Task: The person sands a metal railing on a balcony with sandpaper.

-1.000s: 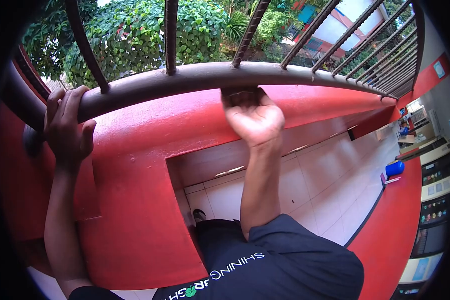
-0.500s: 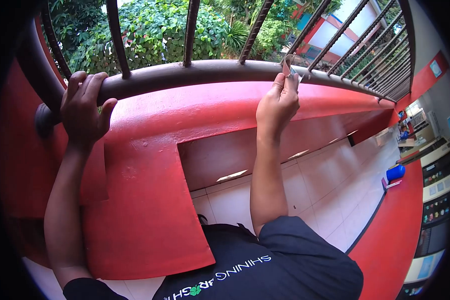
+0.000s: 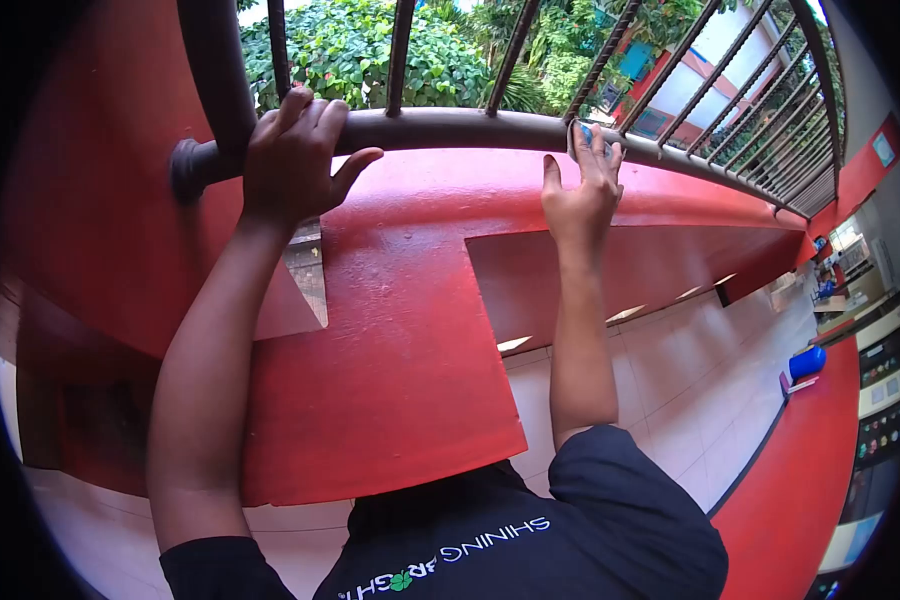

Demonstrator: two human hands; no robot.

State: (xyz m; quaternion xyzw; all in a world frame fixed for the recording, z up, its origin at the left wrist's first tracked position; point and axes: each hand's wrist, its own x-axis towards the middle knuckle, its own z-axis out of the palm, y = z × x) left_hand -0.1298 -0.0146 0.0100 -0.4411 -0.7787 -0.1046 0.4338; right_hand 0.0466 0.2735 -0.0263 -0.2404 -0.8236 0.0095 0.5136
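Red wall [image 3: 90, 140] fills the left side, and a thick dark post [image 3: 213, 75] rises in front of it. Just beside the post, the left hand [image 3: 292, 165] holds the rail [image 3: 430, 128], fingers bent over its top and thumb spread out to the right; it looks like a steadying grip. Below lies a broad red ledge [image 3: 400, 370], with the black shirt [image 3: 610, 510] at its near edge. Thin bars [image 3: 399, 60] stand up from the rail, leafy plants [image 3: 360, 60] behind them.

Farther right, well apart from the left hand, a thin sheet [image 3: 572, 140] lies against the rail near the foot of a bar. Whether it is cloth or paper cannot be told, since fingers cover most of it. The right hand [image 3: 585, 185] is loosely spread: its fingers lie up across the sheet, while the thumb stands off to the left. The step in hand seems to be pressing or rubbing the sheet on the rail. Any next stroke would call for even pressure from the fingers and a path that clears the bars' feet. Beyond the right arm [image 3: 582, 340] are pale tiles [image 3: 670, 370], then a blue bin [image 3: 808, 362].
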